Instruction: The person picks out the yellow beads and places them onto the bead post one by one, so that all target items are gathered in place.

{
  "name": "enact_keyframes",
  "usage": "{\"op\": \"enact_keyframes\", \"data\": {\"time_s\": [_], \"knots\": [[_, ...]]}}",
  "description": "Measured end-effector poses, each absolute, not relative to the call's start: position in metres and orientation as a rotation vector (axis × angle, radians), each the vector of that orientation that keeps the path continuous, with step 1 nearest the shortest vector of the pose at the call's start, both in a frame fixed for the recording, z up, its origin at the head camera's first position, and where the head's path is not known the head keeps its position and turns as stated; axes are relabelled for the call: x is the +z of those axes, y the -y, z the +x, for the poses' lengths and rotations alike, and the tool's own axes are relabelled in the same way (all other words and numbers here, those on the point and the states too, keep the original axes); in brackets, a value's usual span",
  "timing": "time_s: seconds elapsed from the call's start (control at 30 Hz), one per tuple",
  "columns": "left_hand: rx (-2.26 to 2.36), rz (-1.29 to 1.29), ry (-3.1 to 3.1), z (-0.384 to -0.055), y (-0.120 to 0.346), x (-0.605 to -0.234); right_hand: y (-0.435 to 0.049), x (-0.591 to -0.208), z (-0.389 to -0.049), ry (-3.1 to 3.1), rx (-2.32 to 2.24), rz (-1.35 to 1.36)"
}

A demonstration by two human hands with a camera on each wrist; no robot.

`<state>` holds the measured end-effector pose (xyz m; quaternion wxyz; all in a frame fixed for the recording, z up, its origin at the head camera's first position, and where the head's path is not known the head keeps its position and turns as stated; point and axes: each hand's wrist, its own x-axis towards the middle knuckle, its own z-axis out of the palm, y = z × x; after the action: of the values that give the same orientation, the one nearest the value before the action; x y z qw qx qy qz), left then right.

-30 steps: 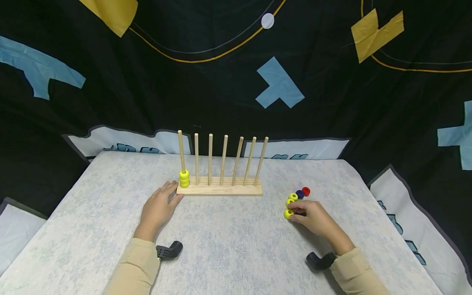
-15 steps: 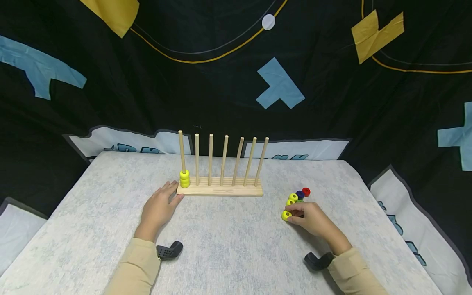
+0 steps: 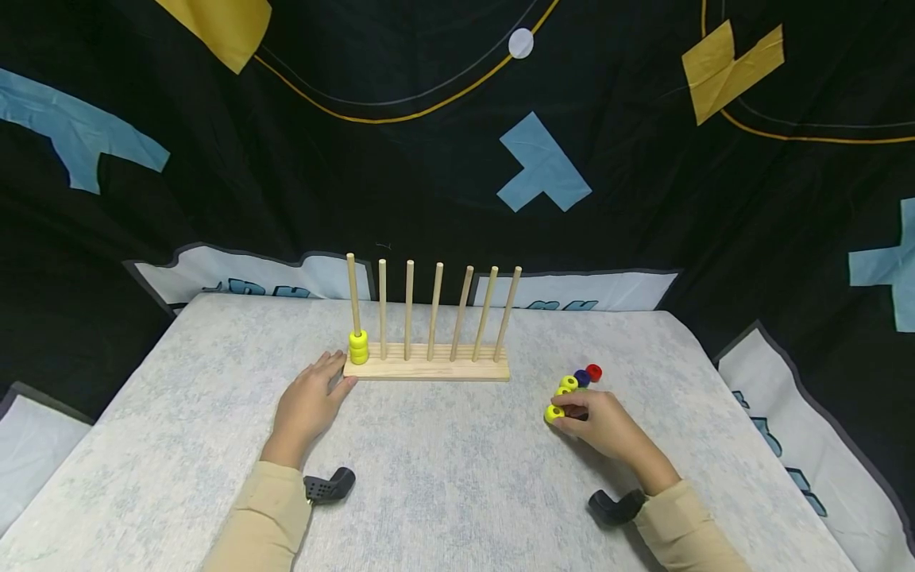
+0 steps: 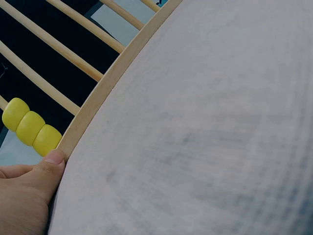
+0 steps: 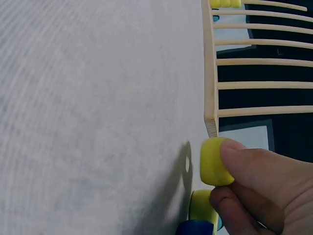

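Note:
My right hand point(image 3: 608, 427) pinches a yellow bead point(image 5: 212, 160) between thumb and fingers, at the near end of a small group of beads. The bead's shadow, with a light spot for its hole, falls on the table beside it. Two more yellow beads point(image 3: 569, 383) lie just behind, one partly covered by the fingers. At the left end of a wooden peg rack point(image 3: 429, 371), my left hand point(image 3: 307, 405) holds the base, thumb point(image 4: 55, 157) on the front corner. Several yellow beads point(image 3: 358, 348) are stacked on the rack's leftmost peg; its other pegs are bare.
Beyond the yellow beads lie a dark blue bead point(image 3: 582, 378) and a red bead point(image 3: 593, 372). The pale table point(image 3: 443, 477) ends at a black curtain point(image 3: 429, 183) behind the rack. A black wrist-camera mount point(image 3: 616, 507) sits at the right cuff.
My right hand has shifted slightly left with the pinched yellow bead, drawing it a little away from the others. The left hand and the rack have stayed in place.

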<state>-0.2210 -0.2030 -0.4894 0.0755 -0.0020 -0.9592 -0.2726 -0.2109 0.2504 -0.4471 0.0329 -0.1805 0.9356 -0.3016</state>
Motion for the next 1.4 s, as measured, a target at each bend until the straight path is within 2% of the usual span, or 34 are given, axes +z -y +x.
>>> {"op": "enact_keyframes", "data": {"time_s": [0.47, 0.87, 1.4], "knots": [[-0.805, -0.003, 2.88, -0.221, 0.204, -0.488, -0.23, -0.432, -0.213, -2.834, -1.2, -0.676], [-0.811, 0.004, 2.875, -0.221, 0.205, -0.488, -0.194, -0.41, -0.214, -2.752, -1.283, -0.841], [-0.812, 0.012, 2.887, -0.221, 0.204, -0.489, -0.144, -0.38, -0.217, -2.7, -1.232, -0.931]]}}
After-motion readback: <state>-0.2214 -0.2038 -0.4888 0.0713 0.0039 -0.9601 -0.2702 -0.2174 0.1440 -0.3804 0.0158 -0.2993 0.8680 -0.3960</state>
